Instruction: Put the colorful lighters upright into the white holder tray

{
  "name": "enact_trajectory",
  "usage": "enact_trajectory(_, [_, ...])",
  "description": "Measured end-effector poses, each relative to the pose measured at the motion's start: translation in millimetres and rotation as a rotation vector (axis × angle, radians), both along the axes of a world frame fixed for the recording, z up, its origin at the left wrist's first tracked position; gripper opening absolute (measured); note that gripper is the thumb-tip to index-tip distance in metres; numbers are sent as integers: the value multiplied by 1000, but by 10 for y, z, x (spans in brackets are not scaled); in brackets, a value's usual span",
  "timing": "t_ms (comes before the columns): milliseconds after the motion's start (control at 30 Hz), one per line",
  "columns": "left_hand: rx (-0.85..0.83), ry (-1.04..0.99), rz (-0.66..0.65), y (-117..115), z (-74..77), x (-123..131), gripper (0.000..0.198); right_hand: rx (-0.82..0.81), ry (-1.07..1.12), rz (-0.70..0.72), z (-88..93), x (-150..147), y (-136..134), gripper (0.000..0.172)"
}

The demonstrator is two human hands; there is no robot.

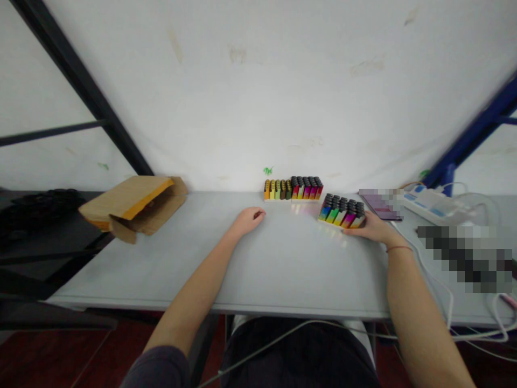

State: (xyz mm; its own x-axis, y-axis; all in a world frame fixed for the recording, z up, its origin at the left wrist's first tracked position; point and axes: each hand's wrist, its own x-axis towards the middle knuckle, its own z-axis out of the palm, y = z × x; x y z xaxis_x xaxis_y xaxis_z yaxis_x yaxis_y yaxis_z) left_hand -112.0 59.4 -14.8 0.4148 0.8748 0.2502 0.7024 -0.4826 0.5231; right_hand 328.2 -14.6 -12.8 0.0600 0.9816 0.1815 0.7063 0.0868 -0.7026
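Lap [297, 355] bottom centre; I'd hold the lighter pack [341, 210] level, right hand [374, 227] pinching its end, left hand [247, 221] loosely curled.

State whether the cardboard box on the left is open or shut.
Open: the cardboard box has its end flaps spread outward, exposing part of the inside.

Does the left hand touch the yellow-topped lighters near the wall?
Apart: the head view shows tabletop between the left hand and the yellow-topped lighters.
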Motion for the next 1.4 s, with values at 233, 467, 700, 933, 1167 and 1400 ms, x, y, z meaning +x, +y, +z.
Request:
enact_trajectory(233, [11,65,-38,-7,-1,47,28,-12,-115,-209,-140,130,91,42])
enact_trajectory(467, [44,151,-30,-12,-3,61,30,-45,-281,-388,-192,-32,333,37])
enact_trajectory(700, [60,165,-19,-5,-27,63,28,-94,-319,-519,-130,-154,573,39])
enact_trajectory(933, [86,191,41,-35,-37,117,26,-157,-328,-552,-45,-270,782,45])
enact_trajectory(1167, [109,268,91,-79,-27,187,27,-140,-237,-563,-9,-380,797,54])
enact_trajectory(1400, [168,320,85,-232,-7,392,34,55,-428,-475,-34,-826,458,31])
